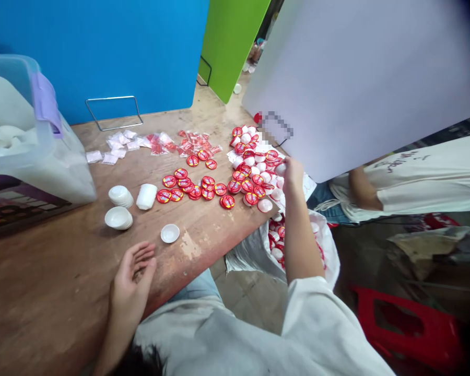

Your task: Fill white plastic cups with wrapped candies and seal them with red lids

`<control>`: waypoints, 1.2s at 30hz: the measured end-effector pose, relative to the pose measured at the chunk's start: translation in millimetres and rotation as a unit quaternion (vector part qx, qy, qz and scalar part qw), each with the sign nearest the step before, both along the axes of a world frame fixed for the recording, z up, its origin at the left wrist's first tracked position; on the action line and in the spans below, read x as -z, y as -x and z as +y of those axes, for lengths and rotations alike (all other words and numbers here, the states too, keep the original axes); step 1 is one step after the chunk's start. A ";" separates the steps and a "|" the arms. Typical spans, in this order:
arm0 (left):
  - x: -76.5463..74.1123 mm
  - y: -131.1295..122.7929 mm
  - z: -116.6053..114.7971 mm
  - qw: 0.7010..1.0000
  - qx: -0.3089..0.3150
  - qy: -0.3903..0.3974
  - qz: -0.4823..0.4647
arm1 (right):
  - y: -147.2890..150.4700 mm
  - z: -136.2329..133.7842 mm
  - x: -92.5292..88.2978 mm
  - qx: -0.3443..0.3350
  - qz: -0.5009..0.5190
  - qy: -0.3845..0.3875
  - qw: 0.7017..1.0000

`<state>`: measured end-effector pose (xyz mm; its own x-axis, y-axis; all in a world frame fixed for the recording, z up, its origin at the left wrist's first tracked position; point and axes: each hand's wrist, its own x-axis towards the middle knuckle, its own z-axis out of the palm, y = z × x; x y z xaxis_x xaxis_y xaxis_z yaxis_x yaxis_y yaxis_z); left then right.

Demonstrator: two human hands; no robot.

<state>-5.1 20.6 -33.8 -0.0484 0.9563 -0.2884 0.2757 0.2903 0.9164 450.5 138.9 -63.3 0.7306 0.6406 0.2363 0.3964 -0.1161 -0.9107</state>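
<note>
Right grip at the right side of the heap of foil-sealed cups, fingers bunched against one white cup; cannot tell whether they pinch it or only touch it. The heap lies straight ahead of this grip, its red-and-yellow lids mixed with bare white undersides. A looser scatter of sealed cups runs from it toward the left grip, which is open and empty, fingers spread and slightly curled, over the near edge of the desk. The work at this moment sits at the heap: one hand there, the other free.

Just ahead of the left grip, a lone white cup; beyond it, two stacks of white cups. Farther off, white sachets and red sachets. Clear plastic bin to the far left. Below the right grip, past the desk edge, a white plastic bag of more cups. Off right, a co-worker's white shirt.
</note>
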 end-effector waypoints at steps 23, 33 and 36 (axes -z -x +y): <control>14.5 -21.7 30.5 0.939 0.089 -0.166 0.288 | 133.2 9.2 -27.3 -0.371 -0.347 0.099 0.856; 0.9 -7.1 12.5 0.980 0.043 -0.092 0.171 | 176.5 37.2 -13.7 -0.446 -0.351 0.251 0.784; 0.0 -4.1 9.6 0.972 0.049 -0.095 0.208 | 177.6 51.4 -14.3 -0.440 -0.353 0.252 0.786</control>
